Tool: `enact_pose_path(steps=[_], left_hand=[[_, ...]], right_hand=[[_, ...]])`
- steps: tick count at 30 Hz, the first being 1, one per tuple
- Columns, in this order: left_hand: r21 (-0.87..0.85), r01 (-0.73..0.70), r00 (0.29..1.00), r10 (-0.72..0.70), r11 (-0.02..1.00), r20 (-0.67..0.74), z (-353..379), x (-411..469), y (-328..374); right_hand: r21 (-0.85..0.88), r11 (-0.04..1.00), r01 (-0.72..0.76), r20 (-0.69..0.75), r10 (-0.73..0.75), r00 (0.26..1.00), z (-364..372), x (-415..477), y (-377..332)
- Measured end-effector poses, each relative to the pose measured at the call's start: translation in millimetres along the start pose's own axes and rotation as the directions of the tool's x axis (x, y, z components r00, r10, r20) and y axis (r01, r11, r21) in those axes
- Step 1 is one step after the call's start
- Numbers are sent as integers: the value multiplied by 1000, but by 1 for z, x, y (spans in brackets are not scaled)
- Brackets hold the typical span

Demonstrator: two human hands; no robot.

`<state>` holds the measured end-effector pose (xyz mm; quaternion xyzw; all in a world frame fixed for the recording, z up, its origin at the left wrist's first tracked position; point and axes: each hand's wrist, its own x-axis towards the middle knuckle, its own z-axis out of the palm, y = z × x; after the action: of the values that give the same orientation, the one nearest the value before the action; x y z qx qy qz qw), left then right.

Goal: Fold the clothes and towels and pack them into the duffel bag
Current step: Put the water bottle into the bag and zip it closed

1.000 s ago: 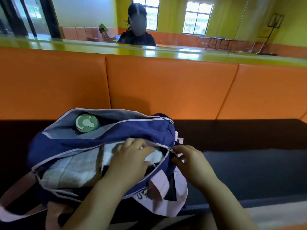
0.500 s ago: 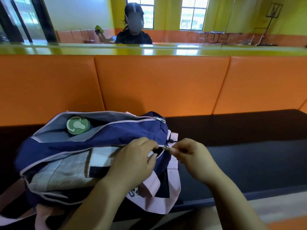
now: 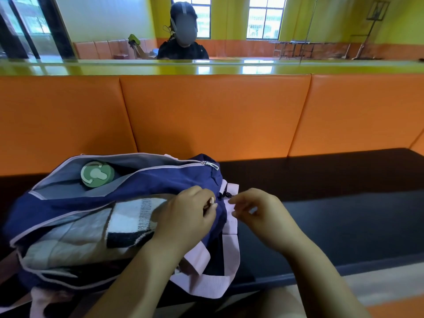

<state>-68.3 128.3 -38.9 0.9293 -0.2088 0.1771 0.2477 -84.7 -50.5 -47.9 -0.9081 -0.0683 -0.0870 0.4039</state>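
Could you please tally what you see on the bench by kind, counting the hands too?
Duffel bag: 1
Bottle: 1
Hands: 2 (left hand, right hand)
Total: 4; the folded cloths inside the bag overlap too much to count.

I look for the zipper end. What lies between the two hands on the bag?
In the head view, between the left hand and the right hand lie the navy end of the duffel bag, a small black tab and a pink strap.
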Motion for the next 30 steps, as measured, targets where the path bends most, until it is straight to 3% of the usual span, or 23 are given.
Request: enact_pose_path(steps=[5, 10, 18, 22, 27, 30], left_hand=[[-110, 41, 997, -47, 993, -54, -3, -1, 1], [-107, 74, 997, -75, 992, -9, -12, -3, -7], [-115, 300, 954, -297, 947, 36, -40, -24, -38], [-117, 396, 916, -401, 911, -15, -62, -42, -66], [-19, 381, 924, -381, 924, -9, -64, -50, -67], [63, 341, 940, -342, 938, 10, -63, -48, -61]], right_hand=[[-138, 970, 200, 20, -199, 980, 26, 16, -1], [-251, 935, 250, -113, -284, 952, 47, 21, 0], [-257, 961, 98, -177, -147, 973, 47, 7, 7], [-291, 956, 48, -207, -112, 972, 49, 3, 9], [-542, 835, 100, -277, -290, 916, 59, 5, -15], [-615, 747, 252, -160, -432, 888, 74, 4, -48]])
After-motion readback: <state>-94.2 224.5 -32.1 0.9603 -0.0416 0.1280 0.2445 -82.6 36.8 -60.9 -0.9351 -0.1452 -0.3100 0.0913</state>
